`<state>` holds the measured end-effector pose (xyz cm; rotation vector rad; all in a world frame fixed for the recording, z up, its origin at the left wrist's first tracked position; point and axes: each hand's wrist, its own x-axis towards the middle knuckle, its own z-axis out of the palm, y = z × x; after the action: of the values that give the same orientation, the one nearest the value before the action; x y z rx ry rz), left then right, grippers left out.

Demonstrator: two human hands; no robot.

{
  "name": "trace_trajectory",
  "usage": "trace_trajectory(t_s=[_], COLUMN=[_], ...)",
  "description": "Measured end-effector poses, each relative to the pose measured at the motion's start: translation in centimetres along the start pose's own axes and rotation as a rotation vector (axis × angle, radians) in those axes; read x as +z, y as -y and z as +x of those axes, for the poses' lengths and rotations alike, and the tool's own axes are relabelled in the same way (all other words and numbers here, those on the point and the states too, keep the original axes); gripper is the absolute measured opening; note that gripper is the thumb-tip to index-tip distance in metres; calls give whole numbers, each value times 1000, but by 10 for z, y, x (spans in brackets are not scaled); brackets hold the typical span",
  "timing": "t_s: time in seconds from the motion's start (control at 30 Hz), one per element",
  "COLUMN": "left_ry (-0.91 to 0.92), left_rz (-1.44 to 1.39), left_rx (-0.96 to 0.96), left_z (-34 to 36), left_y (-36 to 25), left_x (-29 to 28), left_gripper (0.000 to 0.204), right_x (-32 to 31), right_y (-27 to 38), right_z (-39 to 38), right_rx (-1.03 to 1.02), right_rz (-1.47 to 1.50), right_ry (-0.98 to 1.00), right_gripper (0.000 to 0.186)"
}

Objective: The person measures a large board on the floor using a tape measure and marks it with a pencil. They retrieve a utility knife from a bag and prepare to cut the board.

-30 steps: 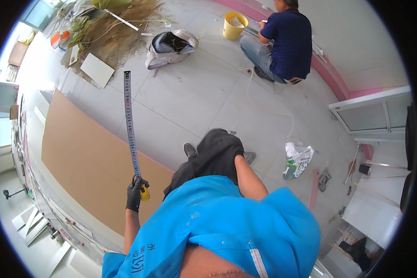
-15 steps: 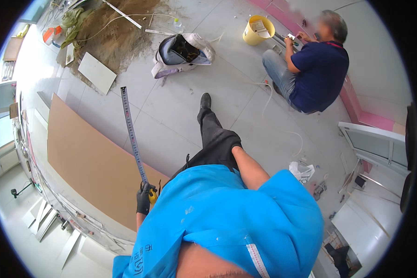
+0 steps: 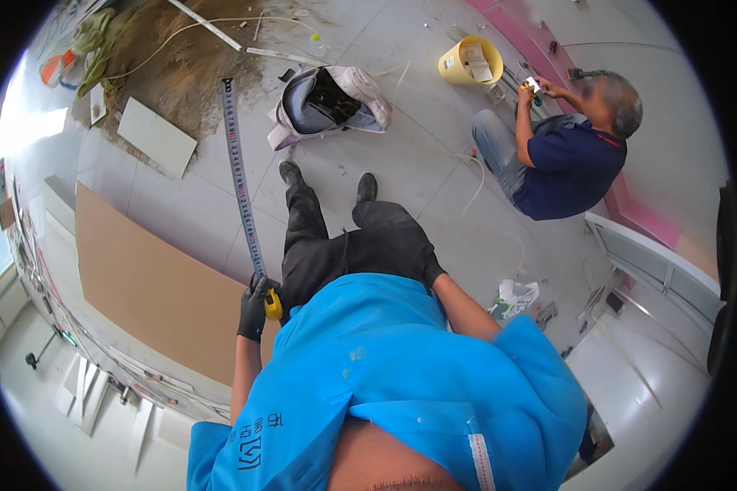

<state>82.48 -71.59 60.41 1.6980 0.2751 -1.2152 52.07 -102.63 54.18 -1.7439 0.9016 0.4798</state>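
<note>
My gloved left hand [image 3: 255, 304] grips a yellow tape measure [image 3: 272, 303], whose long metal blade [image 3: 241, 188] sticks out forward over the floor past my left leg. My right hand [image 3: 431, 266] rests low against the right hip of my dark trousers [image 3: 327, 254]; its fingers are mostly hidden there. Beside my left side lies a large brown board [image 3: 139, 270]. Beyond my feet sits an open pale bag [image 3: 362, 98] with a dark inside.
A co-worker [image 3: 569, 172] crouches at the right, holding small objects, near a yellow bucket [image 3: 458, 74]. Sand [image 3: 155, 57] and a white panel [image 3: 155, 135] lie at the upper left. A cable, plastic bag [image 3: 512, 299] and white framed panel [image 3: 647, 262] are at the right.
Both my feet now show ahead as I have stepped forward. The tape's blade reaches farther up the picture. The co-worker appears farther right, head lowered.
</note>
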Motion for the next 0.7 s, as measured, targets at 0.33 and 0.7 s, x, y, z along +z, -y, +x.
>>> trace_trajectory(t_s=[0.33,0.7], left_ry=[199,149], left_rz=[55,-157], left_rx=[66,-153], left_z=[128,141], left_y=[-110,-123], left_x=[-86,-86], left_gripper=[30,34], right_x=[56,-45], right_y=[96,88], right_z=[46,-18], right_rx=[146,239], right_rz=[103,603], right_ry=[-131,257], right_gripper=[50,45])
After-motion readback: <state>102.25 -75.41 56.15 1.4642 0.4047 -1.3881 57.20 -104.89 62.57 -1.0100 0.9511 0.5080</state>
